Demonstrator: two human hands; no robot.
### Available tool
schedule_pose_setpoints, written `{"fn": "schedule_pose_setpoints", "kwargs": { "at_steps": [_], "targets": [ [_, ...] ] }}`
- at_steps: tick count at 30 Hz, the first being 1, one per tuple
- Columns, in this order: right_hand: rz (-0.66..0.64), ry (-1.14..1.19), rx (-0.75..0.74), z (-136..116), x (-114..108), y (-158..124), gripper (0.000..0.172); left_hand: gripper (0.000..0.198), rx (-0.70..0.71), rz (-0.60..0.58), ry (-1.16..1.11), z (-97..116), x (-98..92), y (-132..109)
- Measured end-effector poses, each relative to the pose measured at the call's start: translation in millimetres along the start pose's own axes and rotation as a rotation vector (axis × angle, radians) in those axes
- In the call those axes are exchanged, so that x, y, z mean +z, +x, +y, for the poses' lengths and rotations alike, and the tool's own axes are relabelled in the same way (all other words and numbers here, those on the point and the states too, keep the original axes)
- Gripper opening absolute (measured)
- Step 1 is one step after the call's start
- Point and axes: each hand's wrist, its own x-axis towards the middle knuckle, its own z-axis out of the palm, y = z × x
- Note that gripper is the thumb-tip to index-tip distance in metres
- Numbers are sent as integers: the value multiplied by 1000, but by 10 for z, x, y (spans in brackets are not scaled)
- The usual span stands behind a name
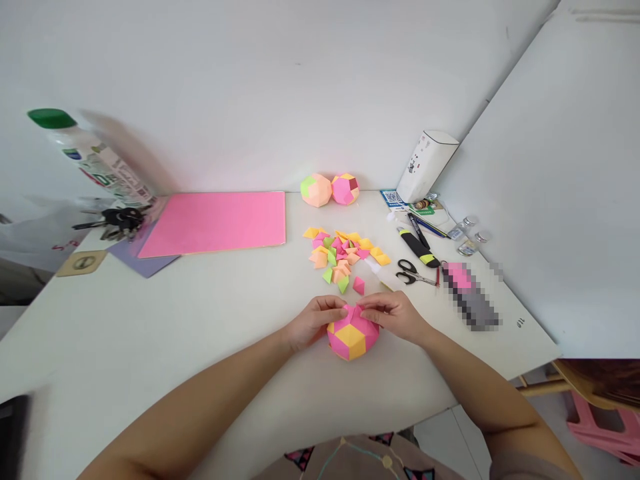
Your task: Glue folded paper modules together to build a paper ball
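A faceted pink and yellow folded-paper ball [350,339] rests at the near middle of the white table, between my hands. My left hand [316,320] pinches its upper left edge, thumb against the pink paper. From the other side, my right hand [393,315] grips the top right part with thumb and fingers. Both sets of fingertips meet near the top, where the exact fold they hold is partly hidden. Just beyond the ball lies a loose pink folded piece [359,285]. Behind it spreads a pile of folded paper pieces [342,248] in yellow, green, peach and pink.
Two finished-looking paper balls [316,191] stand by the wall. Left are a pink sheet [220,223], keys [123,219] and a tall green-capped bottle [103,160]. To the right lie scissors [415,273], a utility knife [419,247], small glass bottles [470,245] and a white container [426,167].
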Motion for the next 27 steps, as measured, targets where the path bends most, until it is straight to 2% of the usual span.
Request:
{"fn": "schedule_pose_setpoints", "kwargs": {
  "at_steps": [10, 27],
  "targets": [
    [-64, -64, -49, 17, -56, -5, 20, 15, -27, -7, 27, 6, 13, -8],
    [-200, -88, 10, 29, -74, -8, 19, 11, 26, -97, 99, 13, 29, -24]
  ]
}}
